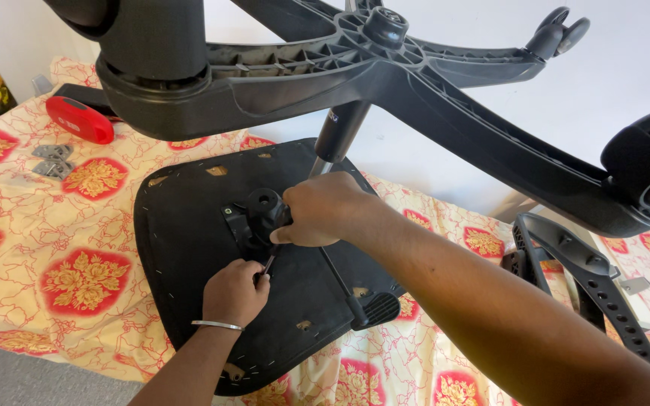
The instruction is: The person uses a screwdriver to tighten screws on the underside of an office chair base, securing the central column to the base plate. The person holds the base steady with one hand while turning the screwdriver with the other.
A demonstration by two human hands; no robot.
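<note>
Hands at work on the mechanism of an upturned office chair seat.

Matte black fabric, stapled along its rim, covers the seat underside [189,248], which lies flat on a red-and-cream floral cloth [54,248]. At the seat's centre, the right hand [321,210] grips the round black knob [265,204] of the mechanism. Just below the knob, the left hand [233,292] is clenched on a thin metal tool [268,265], mostly hidden, pointing up toward the mechanism. Above the seat, the ribbed plastic star base [385,68] rises on its gas cylinder [338,131], cut off at the frame's top.
</note>
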